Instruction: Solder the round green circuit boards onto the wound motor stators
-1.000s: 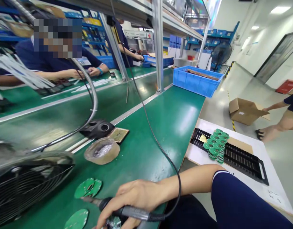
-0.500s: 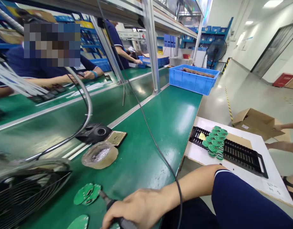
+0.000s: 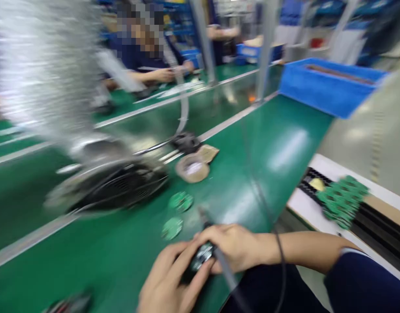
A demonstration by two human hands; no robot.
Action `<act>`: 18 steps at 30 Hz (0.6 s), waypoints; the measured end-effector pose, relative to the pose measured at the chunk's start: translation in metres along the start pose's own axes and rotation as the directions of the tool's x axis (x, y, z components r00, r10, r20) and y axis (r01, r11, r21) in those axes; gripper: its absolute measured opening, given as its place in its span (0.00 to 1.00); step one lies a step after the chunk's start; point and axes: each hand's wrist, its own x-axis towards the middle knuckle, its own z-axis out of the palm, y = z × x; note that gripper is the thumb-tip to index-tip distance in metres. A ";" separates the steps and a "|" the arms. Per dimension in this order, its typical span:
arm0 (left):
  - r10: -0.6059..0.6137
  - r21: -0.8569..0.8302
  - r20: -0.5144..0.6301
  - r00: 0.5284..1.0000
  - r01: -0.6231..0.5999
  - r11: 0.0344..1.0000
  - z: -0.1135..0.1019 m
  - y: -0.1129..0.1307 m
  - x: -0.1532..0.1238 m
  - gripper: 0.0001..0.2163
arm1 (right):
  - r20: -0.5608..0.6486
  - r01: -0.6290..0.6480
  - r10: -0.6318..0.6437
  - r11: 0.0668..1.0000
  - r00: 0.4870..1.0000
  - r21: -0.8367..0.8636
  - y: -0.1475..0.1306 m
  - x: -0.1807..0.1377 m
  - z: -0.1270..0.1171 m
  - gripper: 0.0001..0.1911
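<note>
Two hands on one small dark part point(image 3: 201, 260), right hand point(image 3: 234, 247) fingers gripping it, left hand point(image 3: 169, 278) fingers touching, writing unreadable

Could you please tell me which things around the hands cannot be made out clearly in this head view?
- Small dark part: smeared by motion blur and half covered by the left hand and right hand, so its identity is unclear.
- Corded tool: its grip is hidden under the right hand.
- Dark object: cut off by the bottom edge.
- Two green round boards: markings blurred.
</note>
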 end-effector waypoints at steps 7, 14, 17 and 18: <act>-0.126 -0.028 -0.005 0.992 0.126 0.992 0.004 0.023 0.013 0.22 | -0.032 -0.050 0.056 0.984 0.998 0.169 0.008 -0.010 -0.033 0.23; -0.162 -0.127 -0.025 0.986 0.158 0.979 0.008 0.026 0.006 0.23 | -0.159 -0.052 0.058 0.998 0.986 0.041 0.004 -0.020 -0.031 0.18; -0.176 -0.121 -0.048 0.983 0.169 0.978 0.009 0.026 0.007 0.23 | -0.202 0.060 -0.067 0.997 0.977 -0.039 0.005 -0.020 -0.028 0.14; -0.184 -0.119 -0.056 0.981 0.177 0.977 0.010 0.026 0.008 0.22 | -0.215 0.098 -0.111 0.993 0.970 -0.070 0.006 -0.022 -0.028 0.13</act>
